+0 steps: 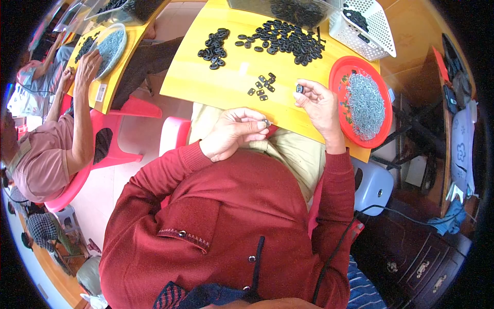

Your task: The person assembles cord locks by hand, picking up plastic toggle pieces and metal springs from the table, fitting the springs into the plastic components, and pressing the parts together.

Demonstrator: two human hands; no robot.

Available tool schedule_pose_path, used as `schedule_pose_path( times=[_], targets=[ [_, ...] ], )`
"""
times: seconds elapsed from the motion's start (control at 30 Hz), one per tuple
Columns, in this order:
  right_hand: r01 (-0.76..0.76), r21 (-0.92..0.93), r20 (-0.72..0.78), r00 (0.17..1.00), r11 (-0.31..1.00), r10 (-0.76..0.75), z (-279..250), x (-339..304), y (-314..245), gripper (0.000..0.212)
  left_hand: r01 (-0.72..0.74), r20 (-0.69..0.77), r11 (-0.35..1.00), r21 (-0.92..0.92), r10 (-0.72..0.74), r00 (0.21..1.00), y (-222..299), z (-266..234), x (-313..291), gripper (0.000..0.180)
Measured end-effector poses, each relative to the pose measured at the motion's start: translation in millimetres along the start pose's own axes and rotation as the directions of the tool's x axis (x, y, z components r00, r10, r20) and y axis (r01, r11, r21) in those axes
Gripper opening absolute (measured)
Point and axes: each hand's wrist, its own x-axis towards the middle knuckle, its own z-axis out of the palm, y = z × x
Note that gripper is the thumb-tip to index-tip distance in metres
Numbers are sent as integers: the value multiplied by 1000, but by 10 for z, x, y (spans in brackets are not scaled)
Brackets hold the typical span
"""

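My left hand (234, 133) is closed in a pinch just off the near edge of the yellow table (206, 82). A small shiny metal piece (266, 122) shows at its fingertips, too small to tell its exact kind. Above the table, my right hand (321, 105) grips a small black oval part with holes (299, 88) between thumb and fingers. Between and beyond the hands lies a small group of flat black two-holed pieces (261, 86). Right beside my right hand, a red round tray (337, 72) holds a heap of silver screws (365, 105).
Black oval parts lie in a large pile (290, 41) and a smaller one (213, 49). A white perforated basket (383, 49) and a clear bin (247, 6) stand at the back. At left, another person (51, 149) works at a second yellow table. A blue stool (373, 188) is at right.
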Motion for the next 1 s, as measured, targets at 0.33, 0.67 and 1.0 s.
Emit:
schedule_pose_path(
  times=[0.33,0.67,1.0],
  targets=[
    [-20,100,25,1000,995,18,4,3,5,30,8,7,1000,-5,-8,1000,1,-7,4,13],
    [-47,112,50,998,993,41,37,-24,-10,30,8,-21,1000,-18,-9,1000,2,26,-8,19],
    [-84,105,84,994,991,75,144,-125,-47,31,-20,-17,999,-38,20,1000,-7,-8,2,18]
  ],
)
